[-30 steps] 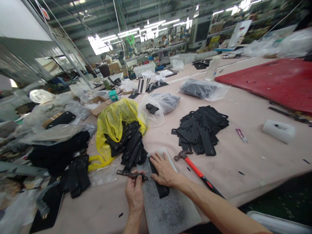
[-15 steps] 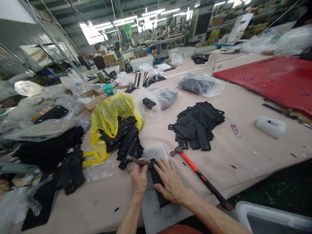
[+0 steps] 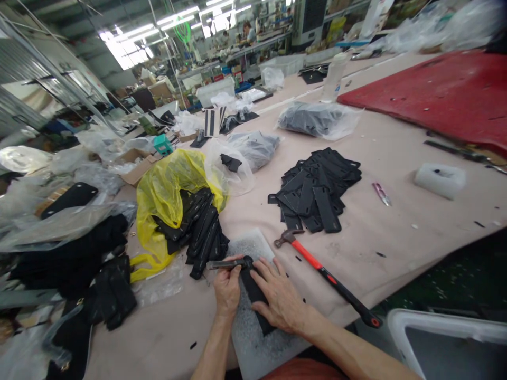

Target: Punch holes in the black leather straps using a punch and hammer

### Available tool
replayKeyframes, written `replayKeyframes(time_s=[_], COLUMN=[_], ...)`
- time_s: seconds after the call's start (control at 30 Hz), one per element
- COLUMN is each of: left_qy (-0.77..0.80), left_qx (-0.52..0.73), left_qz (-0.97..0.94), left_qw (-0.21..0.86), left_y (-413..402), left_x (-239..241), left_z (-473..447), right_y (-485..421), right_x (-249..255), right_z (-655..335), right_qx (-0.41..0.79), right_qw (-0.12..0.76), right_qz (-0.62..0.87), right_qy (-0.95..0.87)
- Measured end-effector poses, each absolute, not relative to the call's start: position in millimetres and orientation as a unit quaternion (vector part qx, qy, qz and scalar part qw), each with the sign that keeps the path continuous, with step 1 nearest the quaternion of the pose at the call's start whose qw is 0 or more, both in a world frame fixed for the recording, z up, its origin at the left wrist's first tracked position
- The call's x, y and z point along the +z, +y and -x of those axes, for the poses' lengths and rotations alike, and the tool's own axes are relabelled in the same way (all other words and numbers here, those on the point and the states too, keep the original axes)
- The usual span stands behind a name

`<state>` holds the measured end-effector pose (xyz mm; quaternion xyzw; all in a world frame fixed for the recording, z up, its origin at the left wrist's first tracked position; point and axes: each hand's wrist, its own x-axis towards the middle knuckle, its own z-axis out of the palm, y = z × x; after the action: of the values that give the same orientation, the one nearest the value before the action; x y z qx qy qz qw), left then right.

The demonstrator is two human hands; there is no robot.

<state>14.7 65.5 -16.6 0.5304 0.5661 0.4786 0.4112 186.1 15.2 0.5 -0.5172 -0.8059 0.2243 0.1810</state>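
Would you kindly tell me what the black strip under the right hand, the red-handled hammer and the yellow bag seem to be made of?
Black strip: dull and dark, perhaps leather or imitation; the look leaves it open.
Hammer: brownish, dull head, probably metal; smooth red-and-black handle, likely plastic or rubber.
Yellow bag: thin, wrinkled, see-through film, apparently plastic.

black strip (image 3: 250, 287), speckled grey board (image 3: 253, 348), hammer (image 3: 328, 275) — red and black

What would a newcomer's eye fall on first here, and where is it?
The red sheet at the upper right and the yellow bag left of centre, black pieces at its mouth, stand out most. A hammer with a red-and-black handle lies right of the pale slab, where the right hand rests on a black strip.
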Motion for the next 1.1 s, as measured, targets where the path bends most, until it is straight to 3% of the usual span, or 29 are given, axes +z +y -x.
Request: replayKeyframes(time_s=[1.1], left_qy=[0.544], left_qx=[0.399], left_qz=[-0.681], left_qw=[0.283], left_y=[72.0], left_x=[-18.0], left_z=[-21.7], right_y=[16.6], right_x=[-3.6], right_z=[-188.9], right_qx=[0.225], right_qw=[0.211], right_qz=[0.516], right_qy=[-0.799])
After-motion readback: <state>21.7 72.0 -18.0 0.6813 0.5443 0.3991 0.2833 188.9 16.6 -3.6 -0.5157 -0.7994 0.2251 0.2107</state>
